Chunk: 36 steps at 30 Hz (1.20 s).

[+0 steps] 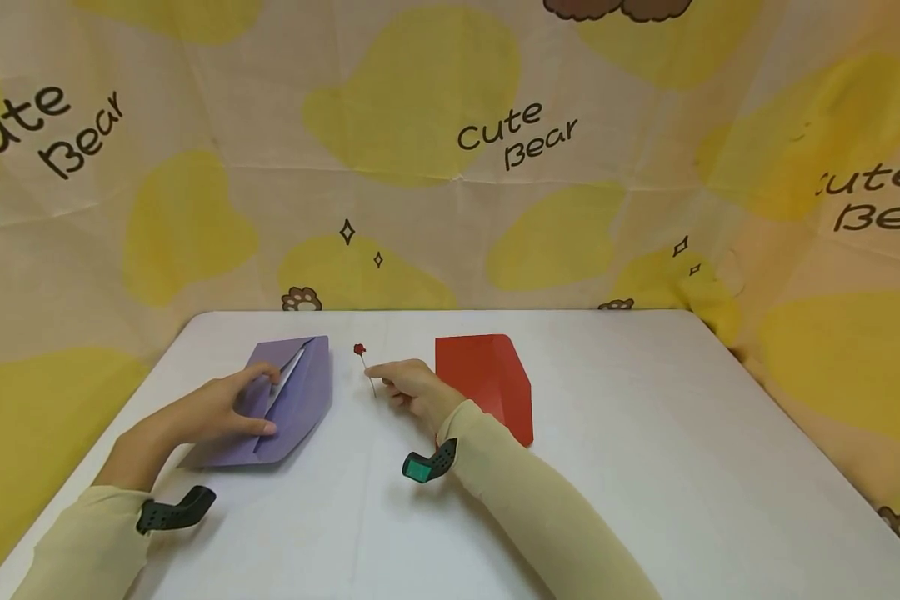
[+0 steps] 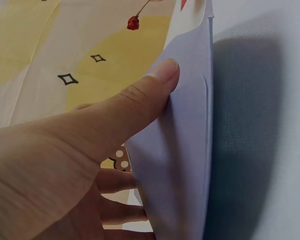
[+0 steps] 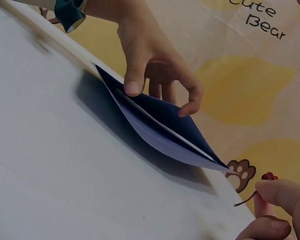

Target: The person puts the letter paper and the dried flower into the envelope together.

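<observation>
Fingers (image 1: 251, 398) of left hand (image 1: 210, 412) hold purple envelope (image 1: 300, 400) spread open on white table (image 1: 645, 467), red envelope (image 1: 487, 379) lies flat beside right hand (image 1: 412, 387), whose fingers pinch small red flower (image 1: 359, 350) stem between both envelopes.

Table (image 1: 645, 467): open envelope (image 1: 300, 400) at 9 o'clock of flower pin (image 1: 361, 353). Folded envelope (image 1: 487, 379) at 3 o'clock. Backdrop cloth (image 1: 450, 150) behind, 12 o'clock.
</observation>
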Tool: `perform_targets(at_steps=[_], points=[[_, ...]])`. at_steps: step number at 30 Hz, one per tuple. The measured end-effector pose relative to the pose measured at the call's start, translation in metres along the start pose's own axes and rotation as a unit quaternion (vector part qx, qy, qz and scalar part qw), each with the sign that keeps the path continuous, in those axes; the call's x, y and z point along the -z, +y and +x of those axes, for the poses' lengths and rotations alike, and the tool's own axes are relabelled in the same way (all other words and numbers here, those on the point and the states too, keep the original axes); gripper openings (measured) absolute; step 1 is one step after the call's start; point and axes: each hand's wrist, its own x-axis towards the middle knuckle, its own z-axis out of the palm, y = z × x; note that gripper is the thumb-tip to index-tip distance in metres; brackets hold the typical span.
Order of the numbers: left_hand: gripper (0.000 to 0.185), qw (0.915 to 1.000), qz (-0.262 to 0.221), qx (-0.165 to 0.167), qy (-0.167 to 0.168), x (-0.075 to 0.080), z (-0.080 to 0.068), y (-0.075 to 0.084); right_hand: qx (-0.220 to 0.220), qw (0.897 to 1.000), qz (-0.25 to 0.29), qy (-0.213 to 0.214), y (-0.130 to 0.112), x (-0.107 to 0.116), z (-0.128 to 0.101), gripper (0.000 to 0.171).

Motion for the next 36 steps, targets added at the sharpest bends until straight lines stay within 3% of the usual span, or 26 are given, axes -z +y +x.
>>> perform_targets(at_steps=[21,36], points=[[0.07,1.0,0.006,0.004,0.002,0.0,0.002,0.003,0.0,1.0,0.018,-0.026,0.002,-0.021,-0.006,0.017],[0.071,0.9999,0.005,0.009,-0.001,0.0,0.002,0.003,0.004,1.0,0.011,-0.006,0.01,-0.046,-0.007,0.024]])
